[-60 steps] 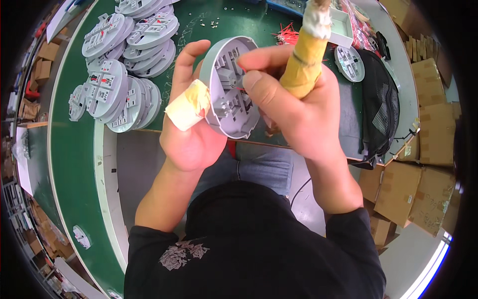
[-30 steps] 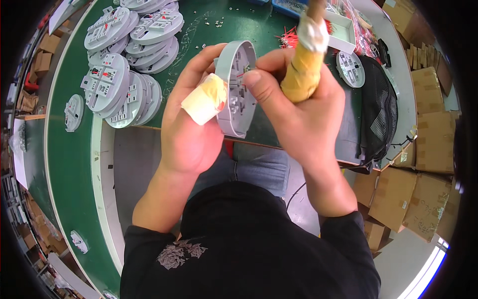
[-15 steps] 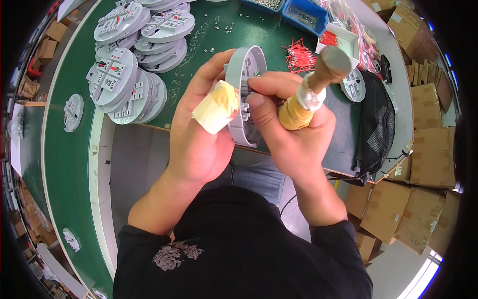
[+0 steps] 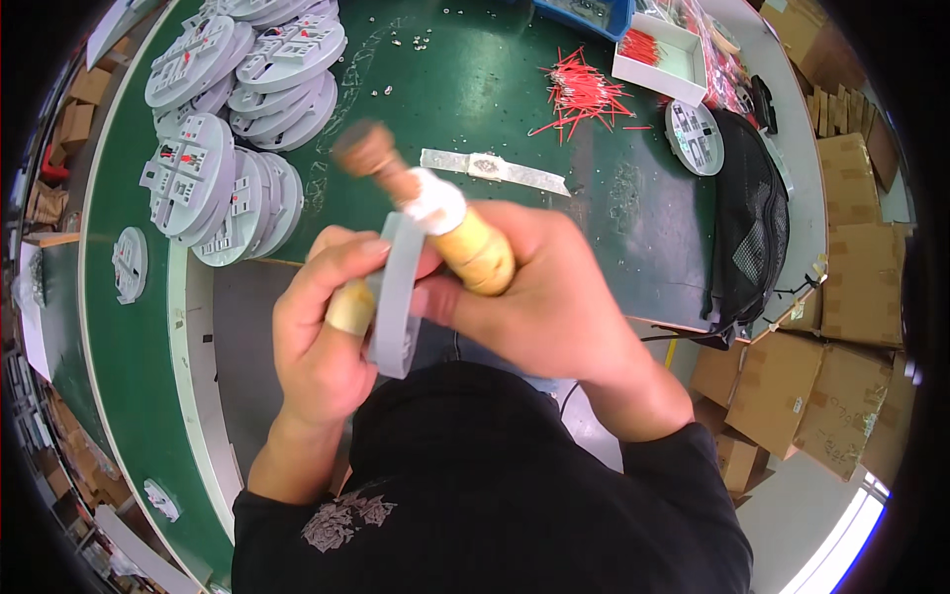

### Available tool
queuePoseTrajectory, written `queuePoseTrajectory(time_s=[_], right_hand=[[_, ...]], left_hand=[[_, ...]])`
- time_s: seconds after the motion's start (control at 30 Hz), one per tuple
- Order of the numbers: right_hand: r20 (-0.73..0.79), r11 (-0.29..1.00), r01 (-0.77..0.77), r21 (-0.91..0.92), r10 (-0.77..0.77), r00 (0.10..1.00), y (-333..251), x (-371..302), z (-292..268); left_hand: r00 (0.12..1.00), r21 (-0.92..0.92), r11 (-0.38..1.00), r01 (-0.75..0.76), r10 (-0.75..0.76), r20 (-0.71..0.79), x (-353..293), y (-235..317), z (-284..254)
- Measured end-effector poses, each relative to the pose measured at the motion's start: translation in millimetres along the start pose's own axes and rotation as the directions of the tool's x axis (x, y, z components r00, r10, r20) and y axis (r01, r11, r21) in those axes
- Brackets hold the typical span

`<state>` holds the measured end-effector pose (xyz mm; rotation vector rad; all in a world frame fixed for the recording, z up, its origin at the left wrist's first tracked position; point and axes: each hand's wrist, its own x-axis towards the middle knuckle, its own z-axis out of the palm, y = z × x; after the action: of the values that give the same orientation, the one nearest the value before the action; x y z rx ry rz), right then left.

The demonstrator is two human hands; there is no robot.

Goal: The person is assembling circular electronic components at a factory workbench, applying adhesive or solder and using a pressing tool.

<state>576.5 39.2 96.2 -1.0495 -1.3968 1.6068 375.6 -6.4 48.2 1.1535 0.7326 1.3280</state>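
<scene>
A round grey plastic housing (image 4: pixel 398 297) stands nearly edge-on above my lap, so its inner face is mostly hidden. My left hand (image 4: pixel 322 342) grips its left side, with pale yellow tape wrapped round one digit. My right hand (image 4: pixel 554 297) is closed round a hand tool (image 4: pixel 477 252) with a yellow-taped handle, a white-wrapped neck and a brown knob. The knob points up and left past the housing's top edge; the tool's other end is hidden. Fingers of my right hand reach the housing's right side and are blurred.
Stacked grey round housings (image 4: pixel 198 178) fill the bench's left side. Red pin-like pieces (image 4: pixel 584 91) lie beyond my hands, near a white box (image 4: pixel 693 84) and a blue bin (image 4: pixel 604 18). A pale strip (image 4: pixel 495 168) crosses the green bench (image 4: pixel 465 89). A black mesh bag (image 4: pixel 749 233) lies right.
Both hands and the housing have moved down and left. The housing has turned, hiding its inner face. The tool's knob has swung from upper right to upper left, uncovering the pale strip.
</scene>
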Motion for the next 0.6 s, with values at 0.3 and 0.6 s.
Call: queuePoseTrajectory(time_s=[0.3,0.6], right_hand=[[-0.271,0.643,-0.108,-0.758,-0.161,0.949,-13,47,-78],[-0.154,0.503,-0.070,-0.862,-0.129,0.980,4,73,-97]], left_hand=[[0.851,-0.464,0.885,-0.050,-0.205,-0.484,-19,40,-22],[0.837,-0.453,0.866,-0.211,-0.078,-0.541,-41,46,-53]])
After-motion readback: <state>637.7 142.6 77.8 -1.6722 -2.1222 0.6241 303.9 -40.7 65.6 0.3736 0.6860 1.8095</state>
